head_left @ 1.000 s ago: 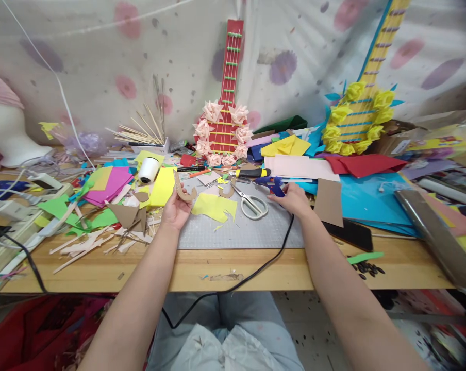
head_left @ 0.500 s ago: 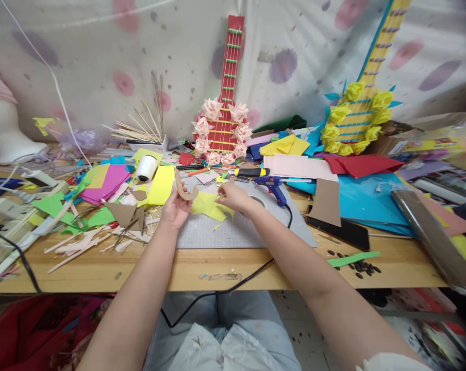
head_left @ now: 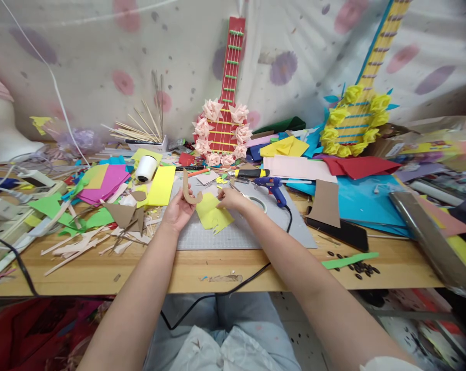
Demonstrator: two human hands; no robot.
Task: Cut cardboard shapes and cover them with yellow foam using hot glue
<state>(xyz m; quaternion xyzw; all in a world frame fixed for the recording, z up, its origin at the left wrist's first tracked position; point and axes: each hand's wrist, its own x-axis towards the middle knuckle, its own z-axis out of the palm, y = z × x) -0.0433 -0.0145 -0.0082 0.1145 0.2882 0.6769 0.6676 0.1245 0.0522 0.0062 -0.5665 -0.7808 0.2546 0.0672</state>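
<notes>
My left hand [head_left: 180,210] is closed around the lower part of a brown J-shaped piece [head_left: 185,188], held upright with its hook to the right. Below and right of it is a yellow sheet [head_left: 212,214] with a ragged, cut lower edge, over the grey cutting mat [head_left: 194,239]. My right hand [head_left: 232,200] pinches the upper right edge of this sheet; its fingertips are partly hidden. Just beyond the right hand are a roll of tape [head_left: 259,202], a blue glue gun [head_left: 272,189] and a yellow-and-black cutter [head_left: 252,173].
Against the back curtain stand a red paper guitar [head_left: 227,118] with pink flowers and a yellow one [head_left: 366,77]. Scraps [head_left: 82,242] lie left. A black phone [head_left: 349,234], blue sheets [head_left: 368,201] and black beads [head_left: 362,268] are right. The glue gun's cord [head_left: 252,273] crosses the table's front edge.
The yellow sheet has turned and shifted slightly right, showing more of its surface. My left hand and the J-shaped piece have moved a little right, and the piece has turned.
</notes>
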